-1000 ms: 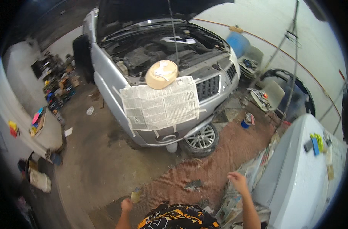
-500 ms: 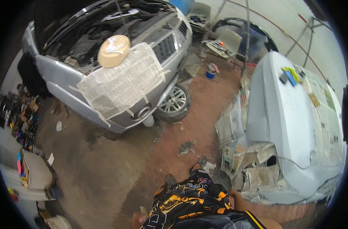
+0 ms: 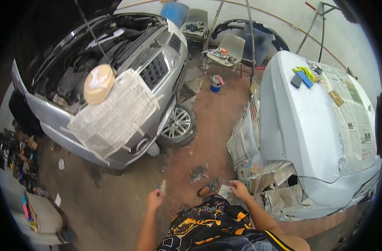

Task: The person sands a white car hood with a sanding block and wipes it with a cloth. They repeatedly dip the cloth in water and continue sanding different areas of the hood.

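A: What is seen at the largest scale?

B: The left is taken up by a silver car [image 3: 57, 113], its engine bay exposed. The right is filled by a white car [image 3: 283, 108].

A: What is noticed around them?

B: Farther back, a pale chair [image 3: 233, 48] is loaded with small odds and ends. The silver car's front is covered by a newspaper sheet [image 3: 115, 113] held with tape, and a wheel [image 3: 177, 124] is seen by the floor beside the bumper. Just above the sheet, a rounded tan thing [image 3: 99, 90] is topped with white scraps. On the red floor near the chair, a blue can [image 3: 215, 88] is placed.

A: How are the hands kept?

B: Both are held out in front of the body, well apart. The left hand [image 3: 156, 198] is closed, its fingers wrapped low around something. The right hand [image 3: 240, 190] is held with curled fingers near the papers by the white car; whether anything is pinched there cannot be told.

A: And the smallest things?

B: On the white car, a blue block [image 3: 305, 79] is set against a yellow-green cloth [image 3: 303, 71]. Last comes the pale strip [image 3: 163, 186], gripped in the left hand and pointed upward, above the floor.
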`<state>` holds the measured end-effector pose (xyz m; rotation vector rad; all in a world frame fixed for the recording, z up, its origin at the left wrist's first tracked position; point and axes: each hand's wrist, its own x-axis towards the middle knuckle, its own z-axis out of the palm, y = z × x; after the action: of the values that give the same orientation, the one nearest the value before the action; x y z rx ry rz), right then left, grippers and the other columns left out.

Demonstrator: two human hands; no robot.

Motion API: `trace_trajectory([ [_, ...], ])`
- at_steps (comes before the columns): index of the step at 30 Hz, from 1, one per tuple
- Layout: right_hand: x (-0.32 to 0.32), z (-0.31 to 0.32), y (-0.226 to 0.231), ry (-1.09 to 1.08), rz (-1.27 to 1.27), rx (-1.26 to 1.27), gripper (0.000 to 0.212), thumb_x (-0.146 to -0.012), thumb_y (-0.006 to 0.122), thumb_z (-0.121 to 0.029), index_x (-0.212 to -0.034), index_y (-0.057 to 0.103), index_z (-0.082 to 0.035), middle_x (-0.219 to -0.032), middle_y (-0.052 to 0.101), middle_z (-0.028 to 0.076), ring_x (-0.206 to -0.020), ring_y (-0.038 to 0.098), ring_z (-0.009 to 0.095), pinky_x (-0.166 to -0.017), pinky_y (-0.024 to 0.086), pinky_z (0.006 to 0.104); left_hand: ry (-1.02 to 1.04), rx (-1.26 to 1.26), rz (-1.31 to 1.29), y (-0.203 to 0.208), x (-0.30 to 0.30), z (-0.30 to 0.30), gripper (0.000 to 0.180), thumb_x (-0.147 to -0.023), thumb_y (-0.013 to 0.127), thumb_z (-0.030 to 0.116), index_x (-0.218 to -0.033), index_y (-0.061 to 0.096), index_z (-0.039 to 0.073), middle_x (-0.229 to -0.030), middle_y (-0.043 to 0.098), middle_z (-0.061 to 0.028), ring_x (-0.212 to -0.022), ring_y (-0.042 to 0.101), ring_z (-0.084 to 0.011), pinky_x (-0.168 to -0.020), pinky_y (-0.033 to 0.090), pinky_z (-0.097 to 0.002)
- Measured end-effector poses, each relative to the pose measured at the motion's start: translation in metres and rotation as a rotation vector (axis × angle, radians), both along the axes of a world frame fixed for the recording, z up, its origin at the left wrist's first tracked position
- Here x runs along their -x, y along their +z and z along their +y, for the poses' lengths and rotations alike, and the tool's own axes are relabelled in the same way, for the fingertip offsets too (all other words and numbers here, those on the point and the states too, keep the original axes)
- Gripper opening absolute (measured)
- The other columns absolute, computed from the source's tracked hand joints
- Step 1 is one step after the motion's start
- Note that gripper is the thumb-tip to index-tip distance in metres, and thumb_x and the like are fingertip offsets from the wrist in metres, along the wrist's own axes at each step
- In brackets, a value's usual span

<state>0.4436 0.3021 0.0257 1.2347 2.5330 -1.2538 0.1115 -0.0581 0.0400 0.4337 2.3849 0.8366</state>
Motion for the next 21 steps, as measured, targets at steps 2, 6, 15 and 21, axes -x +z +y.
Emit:
trace_trajectory([
  [2, 0.042, 0.014, 0.033, 0.081, 0.238, -0.066, 0.061, -0.089, 0.081, -0.029, -0.142, 0.062, -0.007, -0.140, 0.065, 0.019, -0.126, 0.064, 0.037, -0.106, 0.051, 0.0454, -0.220, -0.098, 0.122, 0.026, -0.002, 0.063, 0.026, -0.086, 0.079, 0.021, -0.100, 0.072, 0.000, -0.094, 0.072, -0.0192, -0.087, 0.071, -0.0345, -0.079, 0.055, -0.0439],
  [6, 0.115, 0.044, 0.124, 0.276, 0.586, -0.256, 0.076, -0.086, 0.086, -0.038, -0.150, 0.055, -0.009, -0.152, 0.058, 0.015, -0.145, 0.047, 0.036, -0.116, 0.041, 0.0478, -0.650, -0.311, 0.262, 0.122, -0.010, 0.181, 0.018, -0.089, 0.078, 0.016, -0.100, 0.073, 0.004, -0.111, 0.073, -0.0137, -0.100, 0.070, -0.0352, -0.087, 0.055, -0.0404],
  [15, 0.107, 0.115, 0.129, 0.088, 0.747, -0.449, 0.023, -0.092, 0.080, -0.025, -0.103, 0.076, -0.006, -0.098, 0.076, 0.010, -0.108, 0.072, 0.031, -0.104, 0.051, 0.0479, -0.795, -0.507, 0.112, 0.212, 0.002, 0.374, 0.021, -0.080, 0.086, 0.002, -0.097, 0.073, 0.001, -0.120, 0.074, -0.0123, -0.110, 0.070, -0.0272, -0.095, 0.055, -0.0373],
  [21, 0.050, 0.123, 0.134, -0.328, 0.599, -0.330, 0.024, -0.094, 0.077, -0.030, -0.100, 0.076, -0.007, -0.091, 0.073, 0.014, -0.090, 0.070, 0.038, -0.082, 0.056, 0.0471, -1.084, -0.531, -0.002, 0.226, -0.013, 0.494, 0.017, -0.088, 0.082, 0.004, -0.103, 0.074, 0.001, -0.124, 0.073, -0.0107, -0.107, 0.070, -0.0202, -0.092, 0.056, -0.0328],
])
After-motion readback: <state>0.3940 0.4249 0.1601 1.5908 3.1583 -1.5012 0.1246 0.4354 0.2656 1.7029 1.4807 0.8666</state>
